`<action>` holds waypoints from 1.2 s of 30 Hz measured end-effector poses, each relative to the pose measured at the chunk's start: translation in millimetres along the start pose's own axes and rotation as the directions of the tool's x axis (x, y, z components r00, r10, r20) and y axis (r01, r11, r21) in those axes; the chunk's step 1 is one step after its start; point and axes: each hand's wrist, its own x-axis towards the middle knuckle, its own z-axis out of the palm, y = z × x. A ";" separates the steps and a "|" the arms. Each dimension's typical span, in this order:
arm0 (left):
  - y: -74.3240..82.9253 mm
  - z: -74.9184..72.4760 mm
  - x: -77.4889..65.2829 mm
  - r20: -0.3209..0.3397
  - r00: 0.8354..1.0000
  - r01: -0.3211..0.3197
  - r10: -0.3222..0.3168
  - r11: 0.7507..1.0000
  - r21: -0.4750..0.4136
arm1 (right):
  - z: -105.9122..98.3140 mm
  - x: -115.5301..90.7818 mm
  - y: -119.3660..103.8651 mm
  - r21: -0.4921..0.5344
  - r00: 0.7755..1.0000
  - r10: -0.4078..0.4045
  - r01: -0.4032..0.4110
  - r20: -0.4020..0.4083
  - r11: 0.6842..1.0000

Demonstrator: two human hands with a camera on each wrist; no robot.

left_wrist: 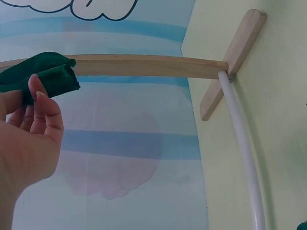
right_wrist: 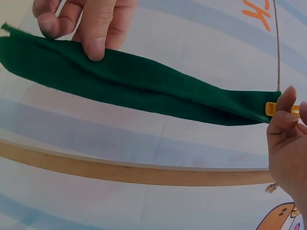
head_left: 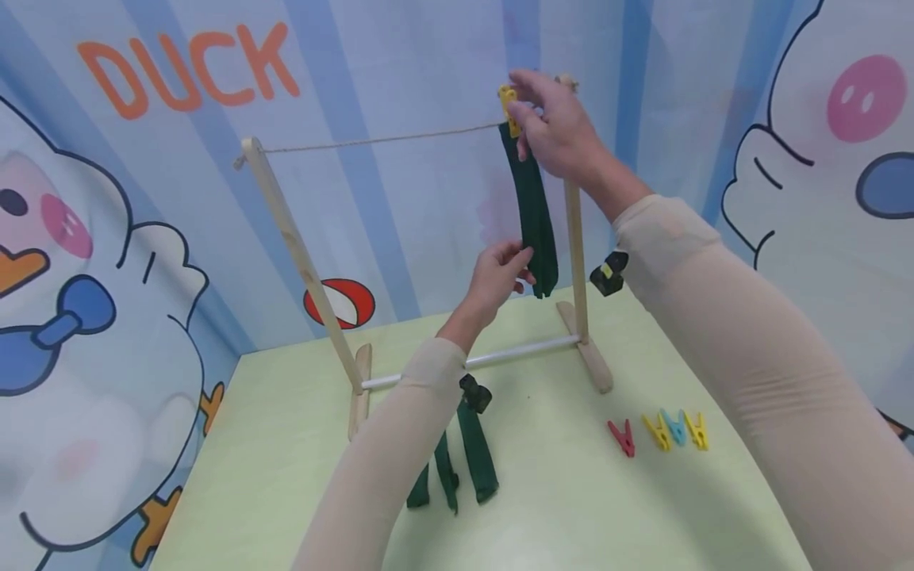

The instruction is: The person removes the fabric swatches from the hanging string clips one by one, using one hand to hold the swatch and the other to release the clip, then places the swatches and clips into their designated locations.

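A dark green cloth strip (head_left: 531,210) hangs from a thin cord (head_left: 385,140), its top end in a yellow clothespin (head_left: 509,107). My right hand (head_left: 560,127) pinches that clothespin at the cord, near the right post. Lower down, my left hand (head_left: 496,277) holds the strip by its edge near the bottom end. In the left wrist view the fingers (left_wrist: 50,117) curl up against the folded cloth (left_wrist: 53,79). The right wrist view shows the strip (right_wrist: 144,86) stretched lengthwise, with the yellow clothespin (right_wrist: 270,109) gripping its gathered end.
The cord runs between two wooden posts (head_left: 303,262), joined low down by a white rod (head_left: 524,350). On the pale table, several more green cloth pieces (head_left: 477,452) lie below my left forearm. To the right lie a red clothespin (head_left: 623,438), a blue one (head_left: 673,428) and two yellow ones.
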 end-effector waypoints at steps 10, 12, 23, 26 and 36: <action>-3.7 -2.4 -1.7 -0.018 1.000 -0.020 0.020 1.000 0.001 | -1.0 -1.8 1.8 0.002 1.000 -0.004 0.004 -0.019 1.000; -4.0 -3.3 -2.5 -0.026 0.999 -0.021 0.021 1.000 0.005 | -1.2 -1.9 1.0 0.002 1.000 -0.003 0.003 -0.016 1.000; -5.1 -4.6 -7.4 -0.050 0.998 -0.047 0.048 0.999 0.021 | -1.2 0.9 -0.6 -0.113 0.995 -0.016 0.006 -0.094 0.994; -5.1 -5.2 -8.5 -0.047 0.998 -0.046 0.048 0.999 0.027 | -1.4 0.3 -1.8 -0.111 0.993 -0.011 -0.003 -0.120 0.994; -3.2 -6.3 -8.1 -0.032 0.997 -0.065 0.066 0.998 0.014 | -0.4 1.0 -3.1 -0.059 0.977 -0.049 0.038 -0.209 0.998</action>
